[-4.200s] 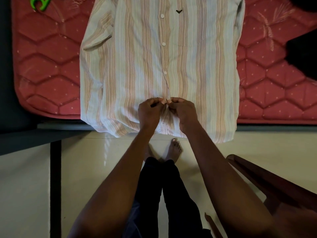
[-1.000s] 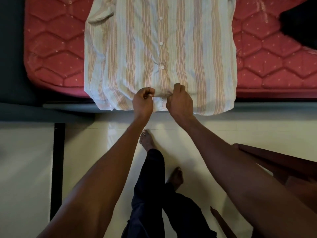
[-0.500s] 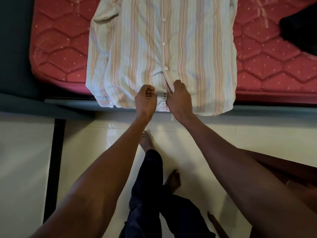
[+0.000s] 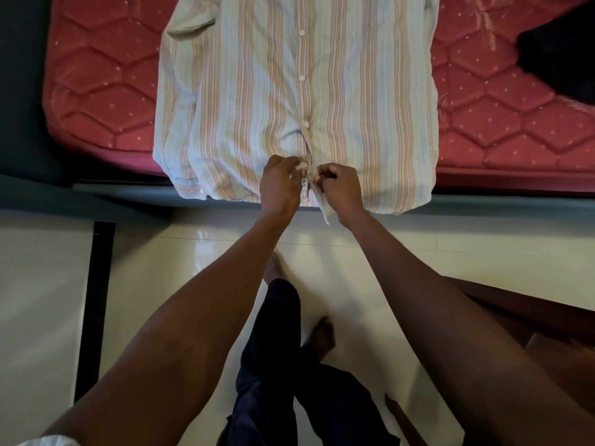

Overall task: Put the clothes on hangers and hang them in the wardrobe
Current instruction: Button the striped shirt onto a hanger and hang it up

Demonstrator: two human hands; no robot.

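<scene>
I have the striped shirt [image 4: 299,101] laid flat, front up, on the red mattress [image 4: 106,91] across the top centre of the frame, its hem hanging just over the mattress edge towards me. My left hand [image 4: 279,188] and my right hand [image 4: 341,191] meet at the bottom of the placket, centre of the frame, each with curled fingers pinching one edge of the shirt front; a small white label [image 4: 304,181] shows in the gap between them. I judge I'm working the lowest button of the shirt, though the button itself is hidden by my fingers and I can't tell whether it is through its hole.

To do this well, I should keep both edges taut and level, line the button up with its own hole rather than the one above, and push it fully through before letting go, so the front hangs straight on a hanger later.

Counting: one shirt, four white buttons [image 4: 302,33] visible up the placket, two hands, one dark garment [image 4: 560,59] at the upper right edge. No hanger and no wardrobe are in view, so the hanging step is not yet begun
</scene>
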